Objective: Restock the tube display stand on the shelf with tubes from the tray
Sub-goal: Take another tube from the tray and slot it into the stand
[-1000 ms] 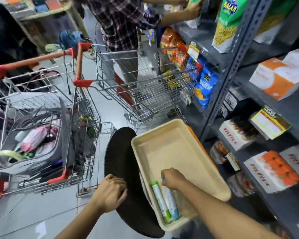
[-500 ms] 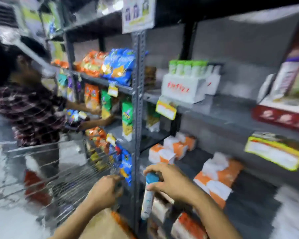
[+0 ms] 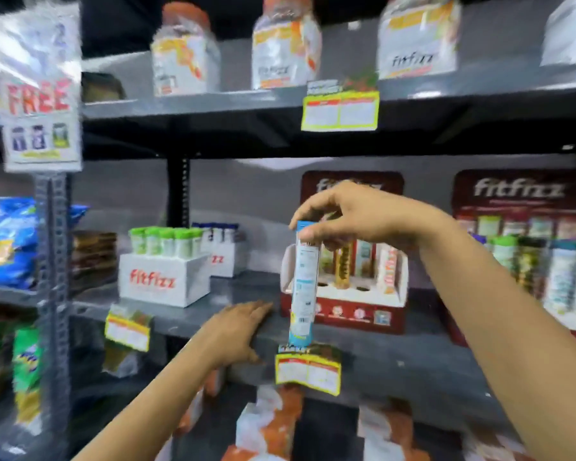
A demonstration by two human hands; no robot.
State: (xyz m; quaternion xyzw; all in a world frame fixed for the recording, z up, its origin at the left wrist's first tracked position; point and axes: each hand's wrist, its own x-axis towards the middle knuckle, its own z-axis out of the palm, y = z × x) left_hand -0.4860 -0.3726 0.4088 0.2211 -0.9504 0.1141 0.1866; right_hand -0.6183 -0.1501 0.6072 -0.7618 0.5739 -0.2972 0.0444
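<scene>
My right hand (image 3: 353, 217) grips the blue cap end of a white and blue tube (image 3: 302, 284), which hangs upright just in front of the red tube display stand (image 3: 345, 314) on the grey shelf (image 3: 396, 357). The stand holds a few tubes at its back and shows open round holes in its front row. My left hand (image 3: 236, 331) lies flat, palm down, on the shelf's front edge, left of the stand. The tray is out of view.
A white box of green-capped tubes (image 3: 163, 261) stands on the shelf to the left, and a second red stand (image 3: 526, 247) to the right. Jars (image 3: 285, 44) line the shelf above. Yellow price tags (image 3: 308, 371) hang on the shelf edges. Snack bags (image 3: 7, 241) fill the left bay.
My right hand has lifted the tube from the tray up to the stand's level. My left hand has moved onto the shelf edge. The view swung from the floor to the shelves.
</scene>
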